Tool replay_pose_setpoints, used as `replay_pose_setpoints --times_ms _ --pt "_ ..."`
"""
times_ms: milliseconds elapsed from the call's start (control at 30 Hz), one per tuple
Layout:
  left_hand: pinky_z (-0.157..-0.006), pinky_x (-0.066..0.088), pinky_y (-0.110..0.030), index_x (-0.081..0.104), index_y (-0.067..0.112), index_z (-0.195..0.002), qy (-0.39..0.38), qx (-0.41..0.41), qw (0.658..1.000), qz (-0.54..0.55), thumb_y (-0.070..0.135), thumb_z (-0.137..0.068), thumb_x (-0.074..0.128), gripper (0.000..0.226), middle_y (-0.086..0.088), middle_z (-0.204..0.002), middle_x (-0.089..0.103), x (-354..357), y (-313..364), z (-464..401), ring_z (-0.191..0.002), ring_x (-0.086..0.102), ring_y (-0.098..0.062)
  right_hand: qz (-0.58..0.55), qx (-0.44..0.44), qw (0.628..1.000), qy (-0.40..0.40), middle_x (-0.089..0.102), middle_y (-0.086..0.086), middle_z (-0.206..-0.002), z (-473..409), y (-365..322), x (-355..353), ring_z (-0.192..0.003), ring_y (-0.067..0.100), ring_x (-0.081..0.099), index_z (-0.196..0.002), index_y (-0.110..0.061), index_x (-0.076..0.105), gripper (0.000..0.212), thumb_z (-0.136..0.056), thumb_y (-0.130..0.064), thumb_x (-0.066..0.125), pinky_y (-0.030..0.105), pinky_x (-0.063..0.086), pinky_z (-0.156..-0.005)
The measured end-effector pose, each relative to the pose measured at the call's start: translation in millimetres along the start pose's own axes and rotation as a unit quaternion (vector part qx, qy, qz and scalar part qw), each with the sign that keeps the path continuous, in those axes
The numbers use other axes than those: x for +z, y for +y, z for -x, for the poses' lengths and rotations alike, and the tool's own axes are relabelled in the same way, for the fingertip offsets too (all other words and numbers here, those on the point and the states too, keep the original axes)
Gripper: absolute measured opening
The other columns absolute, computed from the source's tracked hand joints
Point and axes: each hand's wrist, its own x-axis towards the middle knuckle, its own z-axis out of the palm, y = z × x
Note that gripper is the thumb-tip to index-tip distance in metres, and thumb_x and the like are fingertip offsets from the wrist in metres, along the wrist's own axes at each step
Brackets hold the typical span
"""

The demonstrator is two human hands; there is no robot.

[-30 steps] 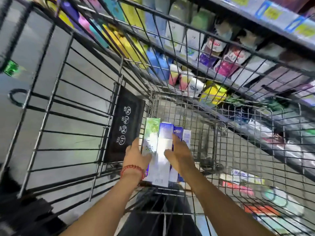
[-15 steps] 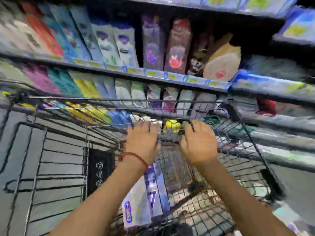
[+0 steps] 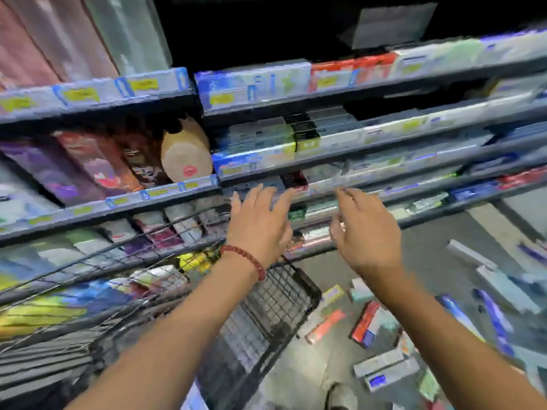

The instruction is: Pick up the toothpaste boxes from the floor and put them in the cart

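1. A shop aisle: a grey, smooth floor (image 3: 438, 250) runs along the right, and long shelves (image 3: 355, 161) stacked with packets and boxes fill the far side. The whole view is blurred.
2. A cart (image 3: 275, 303) of dark wire mesh stands at the near left, its grid end wall just below the left wrist. What lies inside it cannot be made out.
3. Toothpaste boxes (image 3: 367, 324) lie scattered flat on the floor at the right, near the foot of the shelves. About eight or nine long, narrow cardboard cartons show, though blur makes the count unsure; one is red and blue, one orange, several pale or blue.
4. Two bare hands reach forward in the air, well apart from the boxes.
5. The left hand (image 3: 260, 223) has its fingers straight and spread, holding nothing. A bracelet (image 3: 245, 258) of round red beads circles its wrist.
6. The right hand (image 3: 364, 232) has its fingers apart and loosely bent, holding nothing.
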Motion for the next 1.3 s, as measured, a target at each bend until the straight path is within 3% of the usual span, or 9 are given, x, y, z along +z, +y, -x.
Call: replay_pose_setpoints --times_ms 167,433,567,700,800,867,1067,1167,1300 --pt "-0.084 0.047 -0.060 0.061 0.015 -0.118 0.019 0.074 0.997 0.020 0.030 -0.069 0.060 0.051 -0.014 -0.106 0.063 61.1 109.2 -50.0 -0.102 0.061 -0.035 0.002 0.049 0.999 -0.017 0.062 0.015 -0.088 26.5 116.5 30.2 -0.074 0.036 0.057 -0.100 -0.003 0.064 0.033 -0.074 -0.017 0.049 0.034 0.046 -0.054" --pt "-0.085 0.046 -0.063 0.062 0.015 -0.117 -0.117 0.083 0.989 0.026 0.032 -0.069 0.047 0.053 -0.013 -0.102 0.064 183.9 205.7 -105.1 -0.093 0.063 -0.034 -0.009 0.111 0.983 -0.146 0.065 0.014 -0.086 64.7 239.1 109.1 -0.066 0.034 0.060 -0.089 -0.005 0.065 0.038 -0.055 -0.014 0.080 0.029 0.046 -0.048" --pt "-0.107 0.026 -0.044 0.030 0.025 -0.145 -0.208 0.075 0.975 0.001 0.042 -0.090 0.044 0.059 -0.005 -0.143 0.039 263.5 214.2 -114.5 -0.130 0.037 -0.026 -0.035 0.140 0.975 -0.170 0.064 0.015 -0.085 93.5 266.9 180.9 -0.068 0.036 0.059 -0.088 -0.005 0.064 0.031 -0.060 -0.018 0.067 0.032 0.047 -0.051" --pt "-0.108 0.026 -0.040 0.030 0.022 -0.145 -0.264 0.009 0.964 0.032 0.052 -0.084 0.028 0.068 -0.006 -0.144 0.039 359.8 214.9 -104.2 -0.132 0.035 -0.026 -0.077 0.213 0.950 -0.213 0.063 0.014 -0.078 138.2 274.4 266.3 -0.064 0.036 0.060 -0.086 -0.007 0.066 0.037 -0.070 -0.025 0.039 0.033 0.047 -0.048" --pt "-0.107 0.030 -0.040 0.031 0.021 -0.143 -0.325 -0.024 0.945 0.027 0.045 -0.089 0.039 0.060 -0.006 -0.142 0.041 441.6 212.0 -93.1 -0.129 0.038 -0.027 -0.091 0.252 0.927 -0.263 0.064 0.014 -0.076 178.1 276.5 333.9 -0.061 0.035 0.061 -0.087 -0.007 0.069 0.022 -0.067 -0.015 0.063 0.034 0.047 -0.046" --pt "-0.106 0.031 -0.041 0.031 0.024 -0.143 -0.358 -0.053 0.932 0.034 0.038 -0.090 0.047 0.057 -0.006 -0.140 0.041 498.0 208.3 -86.1 -0.128 0.040 -0.027 -0.093 0.260 0.909 -0.311 0.065 0.013 -0.077 204.8 279.3 378.3 -0.062 0.035 0.062 -0.092 -0.007 0.069 0.036 -0.057 -0.010 0.076 0.033 0.047 -0.048" --pt "-0.096 0.040 -0.039 0.036 0.021 -0.139 -0.389 -0.108 0.915 0.010 0.036 -0.088 0.051 0.055 -0.013 -0.128 0.048 635.0 190.1 -81.5 -0.116 0.049 -0.033 -0.102 0.313 0.860 -0.390 0.050 0.003 -0.130 257.4 284.9 494.0 -0.117 0.026 0.048 -0.139 -0.020 0.038 0.051 -0.089 -0.022 0.047 0.033 0.043 -0.086" --pt "-0.098 0.040 -0.039 0.034 0.018 -0.141 -0.374 -0.131 0.918 0.028 0.034 -0.087 0.055 0.060 -0.016 -0.129 0.047 695.4 175.1 -85.4 -0.119 0.047 -0.034 -0.106 0.321 0.847 -0.410 0.048 0.009 -0.134 274.9 278.7 549.4 -0.116 0.029 0.049 -0.140 -0.014 0.038 0.053 -0.089 -0.022 0.048 0.034 0.043 -0.086" --pt "-0.097 0.037 -0.040 0.028 0.021 -0.143 -0.363 -0.137 0.921 0.016 0.036 -0.086 0.056 0.065 -0.013 -0.134 0.041 753.6 157.2 -85.1 -0.121 0.045 -0.035 -0.128 0.301 0.866 -0.379 0.062 0.020 -0.107 297.5 263.3 613.7 -0.089 0.036 0.061 -0.116 -0.005 0.058 0.045 -0.075 -0.021 0.066 0.038 0.050 -0.070"
